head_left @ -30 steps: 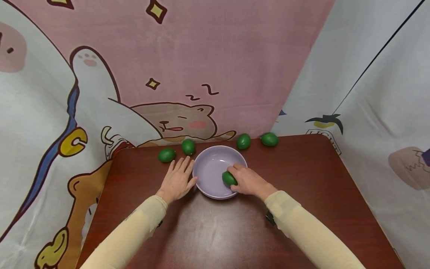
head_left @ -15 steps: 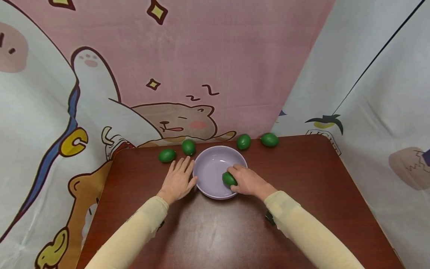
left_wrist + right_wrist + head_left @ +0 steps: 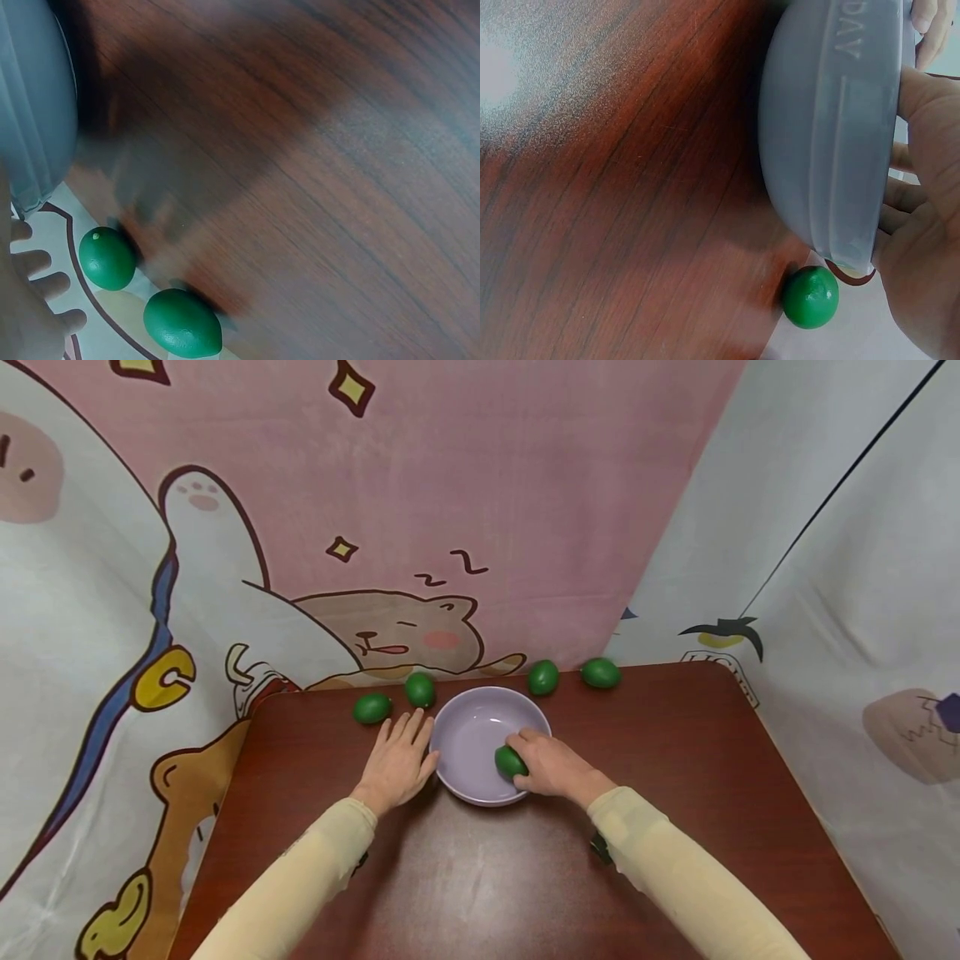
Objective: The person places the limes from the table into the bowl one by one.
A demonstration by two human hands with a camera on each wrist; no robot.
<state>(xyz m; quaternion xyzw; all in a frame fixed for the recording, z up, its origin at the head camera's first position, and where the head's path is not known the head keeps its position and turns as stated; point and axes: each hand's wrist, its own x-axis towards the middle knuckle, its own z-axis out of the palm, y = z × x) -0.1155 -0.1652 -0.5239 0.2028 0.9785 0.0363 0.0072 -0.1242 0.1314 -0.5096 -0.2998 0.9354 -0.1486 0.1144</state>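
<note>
A light purple bowl stands on the brown table between the two hands. My right hand reaches over its right rim and grips a green lime inside it; in the right wrist view the bowl's wall hides that lime. My left hand has its fingers stretched out, with the thumb close to the bowl's left rim; whether they touch I cannot tell. Just beyond its fingertips lie two more limes, one at the left and one closer to the bowl.
Behind the bowl, near the table's back edge, sit another lime and one farther right. A cartoon-printed cloth hangs right behind the table and along its sides.
</note>
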